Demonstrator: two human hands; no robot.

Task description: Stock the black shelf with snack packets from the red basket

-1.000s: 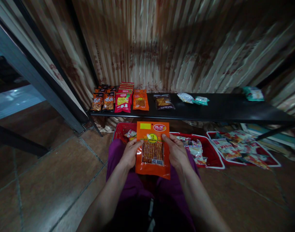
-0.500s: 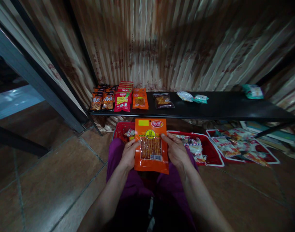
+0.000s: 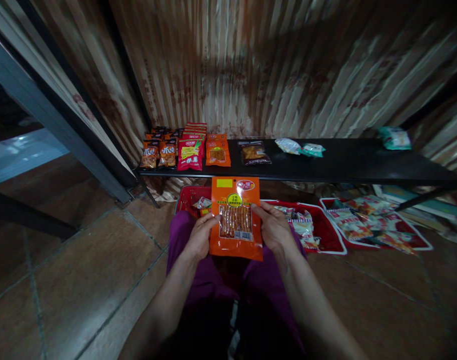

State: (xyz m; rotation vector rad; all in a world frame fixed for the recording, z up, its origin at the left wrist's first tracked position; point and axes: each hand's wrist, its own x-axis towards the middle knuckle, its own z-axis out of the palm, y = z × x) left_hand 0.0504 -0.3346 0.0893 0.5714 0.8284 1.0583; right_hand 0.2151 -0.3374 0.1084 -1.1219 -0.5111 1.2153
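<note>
1. Here we are over the lap, and the orange packet point(image 3: 236, 220) is the centre of attention, held up in front of the shelf point(image 3: 356, 165) and clear of it.
2. Left hand point(image 3: 199, 239) on one side edge, right hand point(image 3: 275, 227) on the other, a little higher! The fingers of both are closed on the packet, thumbs over the front; whatever grips behind is hidden.
3. Why two sides? Probably to keep a limp packet flat, leaving its printed face and clear window unblocked.
4. Now the direction: the long axis runs from the lap toward the shelf, logo end away, bottom edge nearest the body, print reading right way up for the wearer. Exact lean, I can't tell.
5. Up on the shelf, similar orange packets point(image 3: 218, 151) lie face up between the red packets point(image 3: 191, 154) and the brown packet point(image 3: 254, 153), apparently grouped by kind.
6. Below, a red basket point(image 3: 331, 235) holds more bags, likely kept within arm's reach.
</note>
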